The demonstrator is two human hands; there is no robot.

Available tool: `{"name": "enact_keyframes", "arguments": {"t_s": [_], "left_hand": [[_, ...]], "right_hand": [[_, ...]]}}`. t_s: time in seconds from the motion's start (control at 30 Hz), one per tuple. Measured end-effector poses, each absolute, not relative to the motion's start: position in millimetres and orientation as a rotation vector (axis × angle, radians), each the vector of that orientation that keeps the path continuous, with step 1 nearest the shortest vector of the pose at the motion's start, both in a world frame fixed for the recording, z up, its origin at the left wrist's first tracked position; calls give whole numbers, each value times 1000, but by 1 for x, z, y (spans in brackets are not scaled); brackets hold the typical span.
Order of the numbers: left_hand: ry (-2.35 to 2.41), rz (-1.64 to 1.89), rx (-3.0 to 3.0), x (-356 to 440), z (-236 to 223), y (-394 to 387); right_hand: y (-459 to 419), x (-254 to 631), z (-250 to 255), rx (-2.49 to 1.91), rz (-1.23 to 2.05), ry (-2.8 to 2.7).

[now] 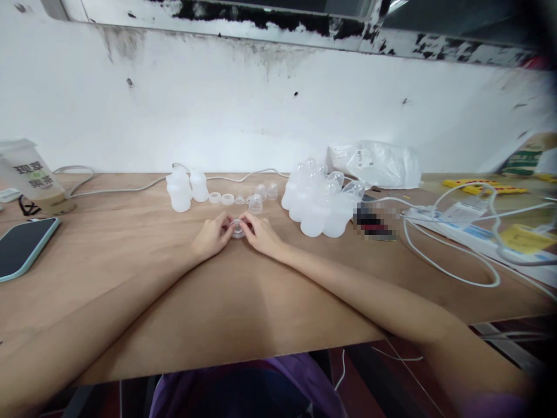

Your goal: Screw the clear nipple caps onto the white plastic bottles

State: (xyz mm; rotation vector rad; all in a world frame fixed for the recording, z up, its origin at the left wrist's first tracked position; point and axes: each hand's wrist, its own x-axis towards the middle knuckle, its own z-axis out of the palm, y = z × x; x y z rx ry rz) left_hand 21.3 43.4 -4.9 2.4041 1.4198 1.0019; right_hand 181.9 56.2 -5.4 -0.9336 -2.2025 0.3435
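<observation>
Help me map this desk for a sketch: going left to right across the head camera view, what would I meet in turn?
Drink cup → small group of white bottles → left hand → round clear piece → right hand → large cluster of dome-topped bottles → white power strip.

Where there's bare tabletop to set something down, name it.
Bare: between the smartphone and the left hand; between the forearms, down to the table's front edge. Crowded: the back middle, with bottles and clear caps; the right, with power strip and looped cable.
</observation>
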Motion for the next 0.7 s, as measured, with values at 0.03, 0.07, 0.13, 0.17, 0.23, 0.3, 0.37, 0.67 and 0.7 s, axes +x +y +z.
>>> {"name": "enact_keyframes", "arguments": {"t_s": [0.03,0.07,0.13,0.17,0.23,0.3,0.37,0.67,0.7], "left_hand": [[1421,1001,2403,21,-5,44],[1421,999,2401,22,-6,44],[1422,997,2400,22,-6,44],[1421,997,2401,22,-6,44],[1417,995,2405,22,-5,44],[1416,994,2404,22,-5,43],[1417,995,2392,22,-4,43],[1393,1026,2358,23,-5,46],[1394,1028,2355,23,-5,46]], "right_hand": [[56,182,-5,-935,336,-2207],[56,182,-5,-937,328,-2210],[56,182,-5,-938,320,-2211],[55,182,-5,-941,319,-2210],[55,182,-6,-950,313,-2210],[55,182,-6,-962,300,-2211],[55,182,-7,-965,288,-2214],[54,182,-7,-985,272,-2225],[54,182,-7,-989,269,-2225]]}}
